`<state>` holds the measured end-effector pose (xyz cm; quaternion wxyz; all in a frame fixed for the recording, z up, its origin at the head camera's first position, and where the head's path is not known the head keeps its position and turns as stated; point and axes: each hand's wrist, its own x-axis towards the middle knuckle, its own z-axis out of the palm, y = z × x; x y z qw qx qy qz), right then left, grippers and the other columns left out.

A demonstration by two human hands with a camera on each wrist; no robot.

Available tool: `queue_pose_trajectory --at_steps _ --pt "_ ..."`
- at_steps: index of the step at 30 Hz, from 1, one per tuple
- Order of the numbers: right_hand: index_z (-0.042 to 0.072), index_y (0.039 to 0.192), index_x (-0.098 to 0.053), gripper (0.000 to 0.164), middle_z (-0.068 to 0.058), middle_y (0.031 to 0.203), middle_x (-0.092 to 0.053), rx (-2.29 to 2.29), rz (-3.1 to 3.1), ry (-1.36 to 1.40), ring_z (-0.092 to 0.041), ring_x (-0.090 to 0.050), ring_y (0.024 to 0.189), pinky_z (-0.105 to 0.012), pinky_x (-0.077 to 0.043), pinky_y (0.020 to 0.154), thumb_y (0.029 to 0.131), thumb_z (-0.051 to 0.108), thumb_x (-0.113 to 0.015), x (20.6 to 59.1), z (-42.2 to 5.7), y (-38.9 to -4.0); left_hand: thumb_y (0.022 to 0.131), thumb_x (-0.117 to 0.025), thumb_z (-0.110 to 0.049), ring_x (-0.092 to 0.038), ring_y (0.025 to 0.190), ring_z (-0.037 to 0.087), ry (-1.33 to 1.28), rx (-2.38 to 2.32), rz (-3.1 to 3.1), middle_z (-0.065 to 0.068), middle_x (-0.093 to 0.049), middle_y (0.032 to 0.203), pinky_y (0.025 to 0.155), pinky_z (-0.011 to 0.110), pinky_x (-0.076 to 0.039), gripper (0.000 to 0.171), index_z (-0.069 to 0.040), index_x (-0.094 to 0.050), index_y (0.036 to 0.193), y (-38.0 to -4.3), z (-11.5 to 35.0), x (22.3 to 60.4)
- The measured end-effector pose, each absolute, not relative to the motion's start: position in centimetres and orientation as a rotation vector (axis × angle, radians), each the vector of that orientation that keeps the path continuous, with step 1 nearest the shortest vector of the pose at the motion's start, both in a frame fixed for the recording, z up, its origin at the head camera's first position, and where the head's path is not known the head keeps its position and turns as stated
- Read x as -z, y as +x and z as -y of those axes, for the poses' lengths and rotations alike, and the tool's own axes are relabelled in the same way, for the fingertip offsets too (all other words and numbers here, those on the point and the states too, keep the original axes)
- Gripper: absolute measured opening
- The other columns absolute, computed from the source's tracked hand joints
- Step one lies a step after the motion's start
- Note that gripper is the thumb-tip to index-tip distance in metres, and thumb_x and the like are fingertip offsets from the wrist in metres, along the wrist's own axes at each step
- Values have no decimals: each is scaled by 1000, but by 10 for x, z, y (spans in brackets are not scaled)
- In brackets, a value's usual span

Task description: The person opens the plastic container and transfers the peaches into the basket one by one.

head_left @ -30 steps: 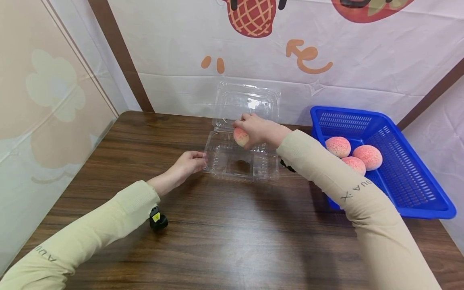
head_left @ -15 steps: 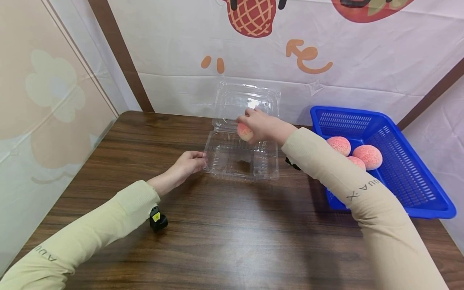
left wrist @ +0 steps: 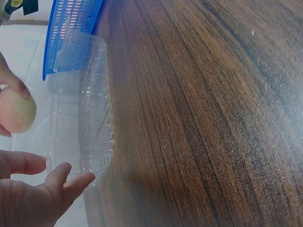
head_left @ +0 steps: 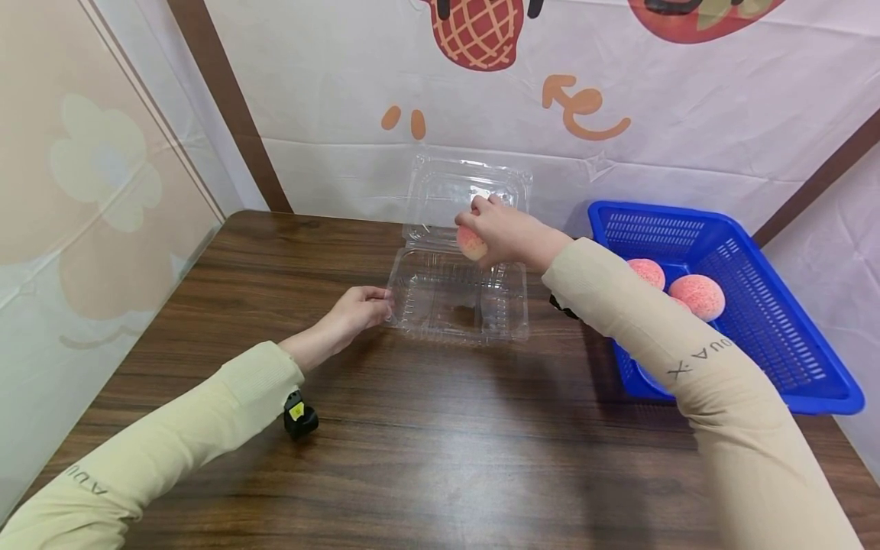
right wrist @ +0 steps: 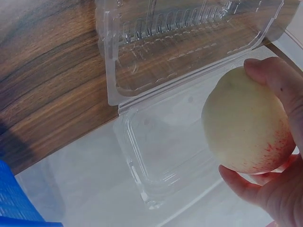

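My right hand (head_left: 510, 231) grips a peach (right wrist: 246, 120) between thumb and fingers. It is cream on one side and speckled pink-red on the other. The peach hangs above the hinge side of a clear plastic clamshell container (head_left: 440, 302), whose lid (head_left: 447, 191) stands raised at the back. At the container's left end, my left hand (head_left: 356, 312) holds the rim. The left wrist view puts that rim between the fingertips (left wrist: 35, 163) of this hand. No fruit shows inside the container.
To the right, a blue perforated basket (head_left: 811, 336) holds several pink peaches (head_left: 697, 296), partly hidden by my right sleeve. A printed fabric wall (head_left: 330, 176) stands directly behind the brown wooden table (head_left: 412, 443).
My right hand has shifted to the right and slightly upward with the peach still gripped. The left hand and the container have stayed in place.
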<state>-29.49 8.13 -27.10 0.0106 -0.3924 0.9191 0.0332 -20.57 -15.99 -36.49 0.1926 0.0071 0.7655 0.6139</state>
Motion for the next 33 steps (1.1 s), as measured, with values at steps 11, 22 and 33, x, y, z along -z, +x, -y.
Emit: queue_pose_trajectory --at_steps 11,22,33 --pt "9 122 -50 70 -18 111 -46 -133 -2915 -1200 -36 -42 99 -49 -48 76 60 24 -80 269 -87 -294 89 -40 1 -43 118 32 15 -1724 -2146 32 -40 131 99 33 -39 46 19 -30 130 -205 159 365" --pt "11 121 -50 64 -18 111 -45 -183 -2934 -1188 -36 -40 101 -52 -45 77 64 23 -76 266 -95 -295 89 -39 2 -40 121 35 9 -1742 -2129 32 -38 133 99 31 -40 46 19 -29 130 -204 159 364" --pt "11 126 -49 71 -17 115 -41 -250 -2950 -1180 -35 -36 106 -52 -44 79 63 25 -77 261 -102 -295 89 -39 1 -44 117 31 5 -1737 -2137 32 -40 131 98 31 -40 45 19 -30 130 -205 160 366"
